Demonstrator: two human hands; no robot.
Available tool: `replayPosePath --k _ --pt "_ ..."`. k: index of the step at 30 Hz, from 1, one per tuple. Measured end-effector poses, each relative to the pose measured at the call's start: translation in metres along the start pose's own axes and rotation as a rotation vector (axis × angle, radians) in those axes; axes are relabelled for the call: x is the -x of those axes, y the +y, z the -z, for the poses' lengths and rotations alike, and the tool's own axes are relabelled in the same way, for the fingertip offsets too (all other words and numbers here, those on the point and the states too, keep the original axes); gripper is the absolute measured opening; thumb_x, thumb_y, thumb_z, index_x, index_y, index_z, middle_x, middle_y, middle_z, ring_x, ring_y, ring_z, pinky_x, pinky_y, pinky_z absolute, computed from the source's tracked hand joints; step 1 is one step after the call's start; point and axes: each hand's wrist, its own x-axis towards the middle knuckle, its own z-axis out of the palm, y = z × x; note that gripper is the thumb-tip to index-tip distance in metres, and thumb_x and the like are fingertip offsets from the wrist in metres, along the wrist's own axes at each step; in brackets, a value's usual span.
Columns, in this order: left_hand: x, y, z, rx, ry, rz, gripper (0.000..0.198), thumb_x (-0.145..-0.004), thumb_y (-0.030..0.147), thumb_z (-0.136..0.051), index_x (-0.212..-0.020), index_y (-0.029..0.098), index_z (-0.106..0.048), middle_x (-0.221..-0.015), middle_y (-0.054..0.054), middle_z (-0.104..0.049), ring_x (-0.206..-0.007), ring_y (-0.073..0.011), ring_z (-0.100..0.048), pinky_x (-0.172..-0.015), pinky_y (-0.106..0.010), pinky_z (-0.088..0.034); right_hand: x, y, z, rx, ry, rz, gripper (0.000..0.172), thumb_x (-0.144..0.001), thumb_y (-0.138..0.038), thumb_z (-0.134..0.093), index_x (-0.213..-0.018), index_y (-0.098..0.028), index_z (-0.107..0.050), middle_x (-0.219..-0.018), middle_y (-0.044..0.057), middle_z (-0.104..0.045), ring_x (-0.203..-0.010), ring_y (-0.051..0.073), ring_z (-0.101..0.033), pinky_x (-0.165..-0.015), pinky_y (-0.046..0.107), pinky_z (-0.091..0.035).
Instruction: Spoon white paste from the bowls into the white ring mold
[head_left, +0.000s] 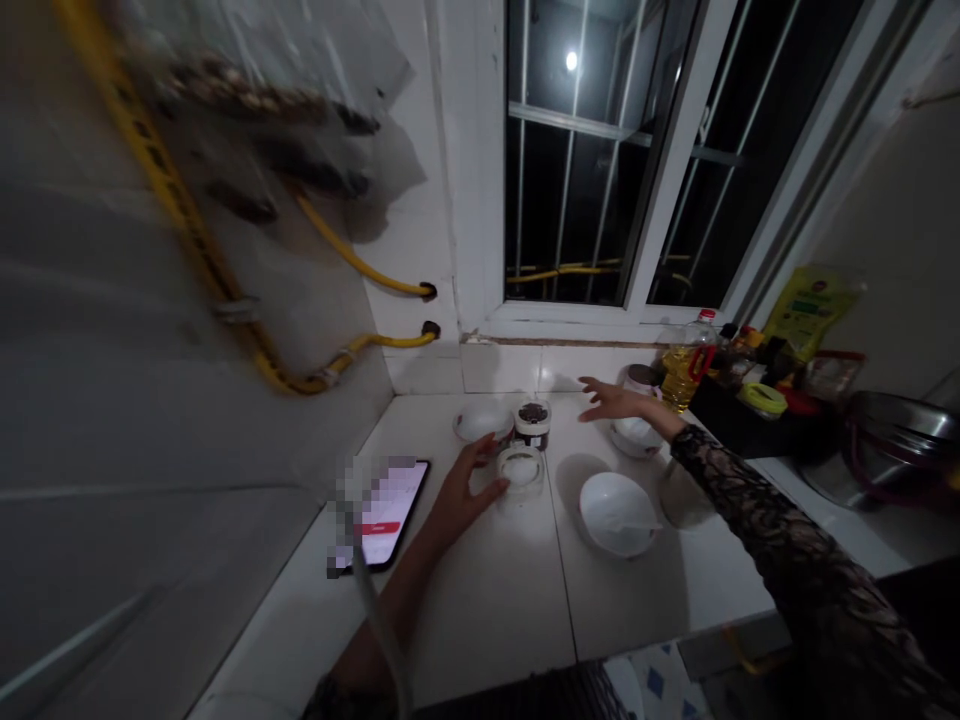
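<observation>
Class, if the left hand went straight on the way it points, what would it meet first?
The small clear jar just beyond the left hand, though depth is unclear and they may already touch.

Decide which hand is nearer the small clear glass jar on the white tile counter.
Left. Left hand at the small clear glass jar, fingers against its side; right hand farther off, spread open beyond it to the right.
</observation>
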Motion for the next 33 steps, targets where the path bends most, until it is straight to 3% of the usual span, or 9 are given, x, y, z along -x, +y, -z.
replayPosePath --k 3,7,11,14,17,24,33 --pt "0.003 -0.003 -0.002 -0.027 -0.094 -0.036 0.081 -0.07 0.041 -0.072 -0.141 0.025 -0.036 -0.133 -0.014 -0.052 -0.12 -0.029 -0.052 -0.095 -0.046 -0.045 -0.02 -0.037 -0.042 0.256 -0.17 0.217 0.111 -0.046 -0.04 -0.086 -0.142 -0.016 -0.036 -0.147 0.015 -0.037 -0.134 0.032 -0.036 -0.109 0.042 -0.032" --pt "0.005 -0.006 -0.003 -0.047 -0.169 -0.002 0.093 -0.07 0.042 -0.074 -0.147 0.027 -0.024 -0.144 -0.015 -0.04 -0.127 -0.0308 -0.045 -0.099 -0.049 -0.041 -0.039 -0.068 -0.083 0.495 -0.156 0.16 0.093 -0.057 -0.052 -0.077 -0.136 -0.015 -0.044 -0.134 0.015 -0.053 -0.123 0.033 -0.049 -0.102 0.043 -0.04" --pt "0.006 -0.006 -0.001 -0.093 -0.227 0.007 0.098 -0.07 0.04 -0.074 -0.149 0.027 -0.018 -0.148 -0.015 -0.035 -0.13 -0.0314 -0.04 -0.102 -0.051 -0.039 -0.045 -0.075 -0.099 0.553 -0.12 0.145 0.069 -0.06 -0.046 -0.077 -0.118 -0.015 -0.057 -0.119 0.013 -0.062 -0.111 0.032 -0.057 -0.092 0.038 -0.047" --pt "0.005 -0.004 -0.001 -0.121 -0.259 -0.013 0.1 -0.071 0.037 -0.074 -0.15 0.028 -0.014 -0.15 -0.013 -0.032 -0.134 -0.0313 -0.036 -0.104 -0.05 -0.037 -0.041 -0.071 -0.093 0.587 -0.137 0.143 0.065 -0.06 -0.043 -0.076 -0.117 -0.017 -0.056 -0.116 0.012 -0.064 -0.106 0.03 -0.059 -0.085 0.034 -0.049" --pt "0.005 -0.001 -0.002 -0.125 -0.272 -0.016 0.1 -0.071 0.032 -0.074 -0.15 0.03 -0.013 -0.151 -0.012 -0.031 -0.134 -0.0308 -0.035 -0.104 -0.049 -0.038 -0.034 -0.063 -0.072 0.628 -0.166 0.118 0.066 -0.062 -0.04 -0.075 -0.12 -0.017 -0.055 -0.115 0.012 -0.065 -0.103 0.03 -0.061 -0.083 0.033 -0.049" --pt "0.005 -0.001 -0.004 -0.14 -0.264 -0.002 0.098 -0.07 0.025 -0.074 -0.149 0.028 -0.017 -0.149 -0.012 -0.035 -0.133 -0.0309 -0.037 -0.104 -0.048 -0.038 -0.006 -0.031 -0.025 0.758 -0.151 0.01 0.073 -0.063 -0.041 -0.074 -0.128 -0.017 -0.05 -0.123 0.017 -0.06 -0.114 0.038 -0.054 -0.093 0.045 -0.042" --pt "0.004 -0.003 -0.005 -0.173 -0.258 -0.01 0.095 -0.071 0.022 -0.072 -0.148 0.03 -0.016 -0.149 -0.01 -0.034 -0.133 -0.0285 -0.038 -0.105 -0.045 -0.036 0.016 -0.017 -0.017 0.812 -0.176 -0.033 0.082 -0.072 -0.042 -0.064 -0.144 -0.017 -0.034 -0.135 0.02 -0.051 -0.124 0.038 -0.046 -0.104 0.054 -0.029"
